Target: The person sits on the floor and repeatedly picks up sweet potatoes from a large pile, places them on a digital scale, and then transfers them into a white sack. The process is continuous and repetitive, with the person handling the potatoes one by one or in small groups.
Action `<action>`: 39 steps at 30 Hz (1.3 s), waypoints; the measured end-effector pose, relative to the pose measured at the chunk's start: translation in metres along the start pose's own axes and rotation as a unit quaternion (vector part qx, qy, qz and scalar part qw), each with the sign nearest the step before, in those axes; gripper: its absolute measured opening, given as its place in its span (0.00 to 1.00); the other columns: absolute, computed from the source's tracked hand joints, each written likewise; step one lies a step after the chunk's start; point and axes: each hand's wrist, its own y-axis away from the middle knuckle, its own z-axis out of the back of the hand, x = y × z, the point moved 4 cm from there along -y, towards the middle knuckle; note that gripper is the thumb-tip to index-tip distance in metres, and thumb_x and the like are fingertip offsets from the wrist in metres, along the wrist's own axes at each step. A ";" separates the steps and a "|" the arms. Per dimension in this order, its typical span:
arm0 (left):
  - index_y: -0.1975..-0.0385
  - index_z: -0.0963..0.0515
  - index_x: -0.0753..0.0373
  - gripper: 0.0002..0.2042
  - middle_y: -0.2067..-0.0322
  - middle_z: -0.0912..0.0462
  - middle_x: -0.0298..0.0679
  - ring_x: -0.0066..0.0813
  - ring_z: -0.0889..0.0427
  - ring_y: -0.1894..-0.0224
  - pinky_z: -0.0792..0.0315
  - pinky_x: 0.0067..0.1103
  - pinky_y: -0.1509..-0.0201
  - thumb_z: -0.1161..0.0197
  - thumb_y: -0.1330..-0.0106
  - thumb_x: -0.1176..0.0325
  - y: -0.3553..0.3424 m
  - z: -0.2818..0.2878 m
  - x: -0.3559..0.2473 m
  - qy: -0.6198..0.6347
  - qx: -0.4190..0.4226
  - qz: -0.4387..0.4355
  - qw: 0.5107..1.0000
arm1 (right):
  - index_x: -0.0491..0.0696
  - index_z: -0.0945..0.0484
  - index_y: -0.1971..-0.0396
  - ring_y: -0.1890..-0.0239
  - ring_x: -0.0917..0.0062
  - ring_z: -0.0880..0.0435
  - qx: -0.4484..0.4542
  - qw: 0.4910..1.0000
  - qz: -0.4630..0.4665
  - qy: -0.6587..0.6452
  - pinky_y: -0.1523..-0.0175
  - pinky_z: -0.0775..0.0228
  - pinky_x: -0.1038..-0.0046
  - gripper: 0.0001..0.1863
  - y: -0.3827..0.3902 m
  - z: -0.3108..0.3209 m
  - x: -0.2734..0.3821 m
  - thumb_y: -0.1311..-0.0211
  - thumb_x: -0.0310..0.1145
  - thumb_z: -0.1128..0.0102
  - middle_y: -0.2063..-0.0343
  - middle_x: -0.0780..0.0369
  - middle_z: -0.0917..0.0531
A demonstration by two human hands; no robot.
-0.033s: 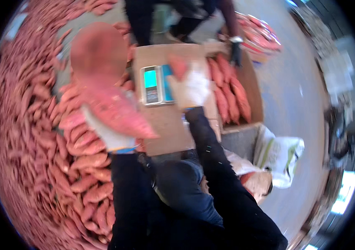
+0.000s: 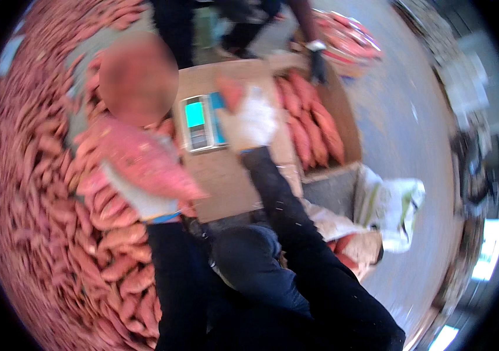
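My left hand [image 2: 138,192], in a white glove, is closed round a large sweet potato [image 2: 141,158] held above the heap at the left. The sweet potato hides most of its fingers. My right hand [image 2: 255,123], gloved too and smeared by motion, grips a smaller sweet potato [image 2: 230,92] at the scale's right edge. The digital scale [image 2: 197,137] has a lit screen and a blue platform [image 2: 219,108], and rests on a flat piece of cardboard [image 2: 226,181]. Just right of it, an open carton [image 2: 352,126] holds several sweet potatoes laid in rows.
A great heap of sweet potatoes [image 2: 45,193] covers the left side. Across from me, another person's dark-gloved hand [image 2: 318,65] touches the carton's far edge. A filled bag of sweet potatoes [image 2: 349,38] lies beyond it. A white and green sack [image 2: 398,213] lies at the right.
The whole scene has shifted slightly left in the view. Both hands keep their sweet potatoes, with little visible movement of their own.
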 end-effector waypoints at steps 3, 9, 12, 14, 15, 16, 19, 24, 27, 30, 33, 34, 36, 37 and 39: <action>0.36 0.38 0.56 0.24 0.46 0.27 0.41 0.34 0.25 0.48 0.27 0.31 0.45 0.53 0.25 0.50 -0.003 0.004 0.000 -0.015 -0.024 0.020 0.999 | 0.48 0.36 0.35 0.50 0.55 0.21 0.085 0.995 -0.035 0.024 0.51 0.27 0.54 0.46 -0.012 -0.012 0.004 0.55 0.48 0.27 0.51 0.51 0.23; 0.41 0.33 0.59 0.23 0.51 0.24 0.39 0.31 0.23 0.53 0.25 0.26 0.51 0.50 0.27 0.51 -0.004 -0.010 0.013 -0.108 -0.047 0.020 0.993 | 0.47 0.34 0.40 0.54 0.54 0.20 0.146 0.983 -0.088 -0.068 0.51 0.27 0.56 0.37 -0.027 -0.009 -0.017 0.53 0.38 0.31 0.56 0.52 0.22; 0.43 0.30 0.61 0.22 0.54 0.22 0.37 0.29 0.21 0.56 0.23 0.24 0.53 0.48 0.28 0.51 -0.003 -0.004 0.012 -0.282 -0.110 -0.041 0.952 | 0.44 0.33 0.41 0.49 0.53 0.21 0.180 0.947 -0.104 -0.244 0.44 0.28 0.60 0.38 -0.026 0.031 -0.045 0.55 0.37 0.32 0.51 0.49 0.22; 0.43 0.29 0.61 0.23 0.54 0.21 0.37 0.30 0.21 0.55 0.23 0.26 0.51 0.45 0.30 0.51 0.002 -0.013 0.019 -0.216 -0.078 0.008 0.973 | 0.41 0.32 0.44 0.46 0.54 0.22 0.202 0.899 -0.126 -0.367 0.41 0.30 0.61 0.37 -0.021 0.058 -0.081 0.56 0.41 0.31 0.48 0.48 0.22; 0.43 0.29 0.61 0.24 0.52 0.21 0.38 0.32 0.21 0.53 0.24 0.28 0.49 0.43 0.31 0.51 0.006 -0.022 0.023 -0.112 -0.044 0.075 0.990 | 0.40 0.32 0.43 0.44 0.56 0.22 0.124 0.909 -0.128 -0.376 0.39 0.31 0.63 0.39 -0.019 0.062 -0.110 0.56 0.42 0.30 0.47 0.47 0.22; 0.42 0.29 0.61 0.25 0.51 0.20 0.38 0.33 0.21 0.51 0.24 0.31 0.46 0.41 0.33 0.50 0.012 -0.027 0.027 -0.005 -0.004 0.135 0.991 | 0.39 0.31 0.42 0.42 0.58 0.23 0.046 0.914 -0.131 -0.382 0.38 0.32 0.64 0.41 -0.016 0.062 -0.141 0.56 0.44 0.29 0.45 0.46 0.23; 0.45 0.28 0.64 0.25 0.53 0.21 0.39 0.36 0.23 0.51 0.25 0.31 0.47 0.45 0.31 0.49 0.012 -0.032 0.025 -0.081 -0.021 0.090 0.992 | 0.39 0.30 0.42 0.42 0.59 0.22 0.033 0.904 -0.144 -0.401 0.40 0.30 0.65 0.42 -0.032 0.062 -0.229 0.58 0.46 0.27 0.46 0.46 0.22; 0.45 0.27 0.65 0.25 0.53 0.21 0.39 0.35 0.23 0.51 0.25 0.31 0.48 0.46 0.30 0.50 0.012 -0.040 0.038 -0.057 -0.004 0.105 0.993 | 0.40 0.30 0.43 0.43 0.54 0.24 0.088 0.945 -0.190 -0.250 0.39 0.31 0.63 0.42 -0.027 0.028 -0.275 0.59 0.46 0.26 0.47 0.45 0.23; 0.42 0.28 0.61 0.23 0.49 0.22 0.38 0.36 0.24 0.48 0.25 0.30 0.47 0.46 0.29 0.52 0.013 -0.045 0.047 -0.054 0.052 0.133 0.988 | 0.43 0.32 0.41 0.45 0.51 0.24 0.028 0.960 -0.186 -0.206 0.39 0.32 0.58 0.43 -0.011 -0.020 -0.280 0.59 0.45 0.26 0.50 0.46 0.23; 0.42 0.29 0.62 0.23 0.49 0.22 0.39 0.35 0.25 0.49 0.25 0.30 0.47 0.46 0.29 0.52 0.005 -0.027 0.046 -0.084 0.037 0.122 0.988 | 0.42 0.36 0.36 0.40 0.52 0.27 0.121 0.953 -0.255 -0.107 0.36 0.34 0.59 0.49 0.003 -0.043 -0.279 0.58 0.48 0.26 0.44 0.45 0.27; 0.42 0.30 0.63 0.25 0.49 0.23 0.40 0.34 0.26 0.49 0.26 0.30 0.46 0.45 0.30 0.51 0.004 -0.020 0.044 -0.114 0.060 0.107 0.986 | 0.44 0.37 0.37 0.44 0.49 0.26 0.199 0.943 -0.264 -0.039 0.39 0.32 0.55 0.46 0.015 -0.048 -0.271 0.56 0.47 0.27 0.46 0.46 0.26; 0.42 0.30 0.64 0.25 0.49 0.23 0.40 0.33 0.26 0.49 0.27 0.30 0.46 0.45 0.30 0.51 0.005 -0.023 0.044 -0.115 0.044 0.103 0.987 | 0.45 0.37 0.37 0.44 0.49 0.26 0.214 0.940 -0.267 -0.012 0.39 0.32 0.54 0.46 0.018 -0.049 -0.270 0.56 0.46 0.27 0.46 0.46 0.26; 0.42 0.31 0.65 0.25 0.49 0.23 0.40 0.33 0.26 0.49 0.26 0.29 0.48 0.44 0.30 0.52 0.009 -0.028 0.048 -0.106 0.016 0.101 0.989 | 0.46 0.37 0.38 0.45 0.48 0.25 0.226 0.941 -0.252 0.014 0.41 0.30 0.53 0.43 0.018 -0.052 -0.265 0.54 0.47 0.28 0.48 0.47 0.26; 0.42 0.31 0.65 0.25 0.49 0.23 0.40 0.33 0.26 0.50 0.26 0.29 0.49 0.44 0.30 0.52 0.011 -0.029 0.051 -0.096 0.005 0.102 0.990 | 0.46 0.37 0.38 0.45 0.48 0.25 0.242 0.938 -0.245 0.031 0.42 0.30 0.52 0.43 0.018 -0.053 -0.261 0.53 0.47 0.28 0.48 0.47 0.26; 0.43 0.30 0.65 0.25 0.50 0.23 0.40 0.33 0.26 0.50 0.26 0.29 0.50 0.44 0.31 0.52 0.013 -0.032 0.053 -0.079 0.004 0.122 0.989 | 0.45 0.39 0.36 0.47 0.45 0.25 0.263 0.937 -0.221 0.060 0.43 0.29 0.50 0.44 0.019 -0.059 -0.257 0.50 0.49 0.31 0.47 0.45 0.26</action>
